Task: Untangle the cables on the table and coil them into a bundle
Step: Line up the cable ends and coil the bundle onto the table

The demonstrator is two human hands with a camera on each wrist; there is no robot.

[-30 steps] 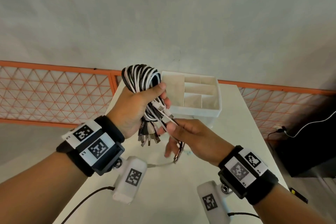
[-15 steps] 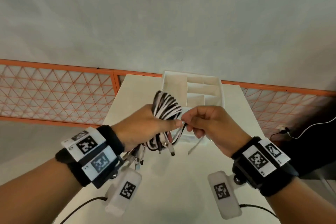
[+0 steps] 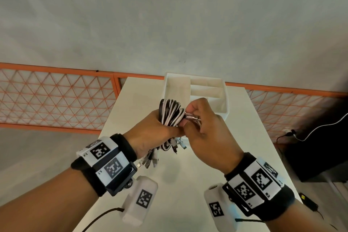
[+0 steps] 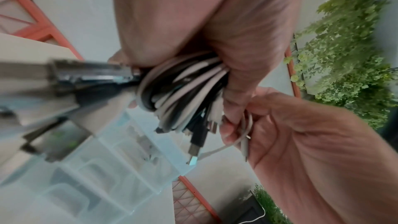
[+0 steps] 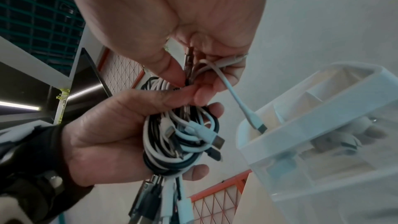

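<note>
- Bundle of black & white cables is held up over the table, in front of the tray; loops stand roughly upright, plug ends hang below the fist.
- Left hand is wrapped tight round the bundle's waist.
- Loose end, a white cable, is pinched w/ a metal plug in the right hand, fingers curled, touching the bundle's right side.
- Key relation: loose end lies right of the coil, across its long axis; right hand is nearer it, so the wrap/tuck is judged to fall to that hand.
- Hidden: how many cables, and whether tangles remain inside the fist, can't be told; left wrist view is blurred at left.
</note>
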